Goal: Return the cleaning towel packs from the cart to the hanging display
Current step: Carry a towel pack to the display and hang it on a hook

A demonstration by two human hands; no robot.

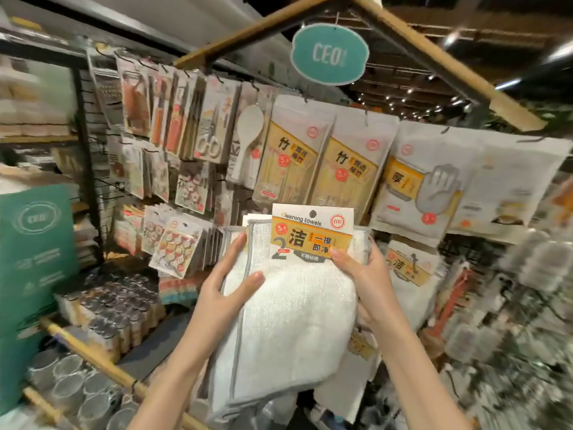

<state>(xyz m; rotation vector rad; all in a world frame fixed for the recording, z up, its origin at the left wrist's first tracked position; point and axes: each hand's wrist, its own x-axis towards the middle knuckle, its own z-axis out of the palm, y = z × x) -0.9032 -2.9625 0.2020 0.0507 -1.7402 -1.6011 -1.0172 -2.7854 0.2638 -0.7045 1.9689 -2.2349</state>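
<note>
Gripping a towel pack with both hands, held up in front of the hanging display. Left hand curling round the pack's left edge, thumb lying across the white cloth, fingers reaching behind. Right hand pinching the upper right corner, thumb pressing on the lower edge of the card label, fingers wrapped behind the cloth. Label reading "cleaning towels", with an orange band and a red price dot. Pack sitting upright, slightly tilted, grey piping running down its left side.

Hanging just behind and above: two yellow-fronted pouches, then a glove pouch to the right. Showing behind the right hand, another towel pack already on the rack. Hanging further left: scissors card, white spoon, sticker cards. Dangling overhead, a teal sign from a wooden beam. Standing lower left, rows of glasses and small jars.
</note>
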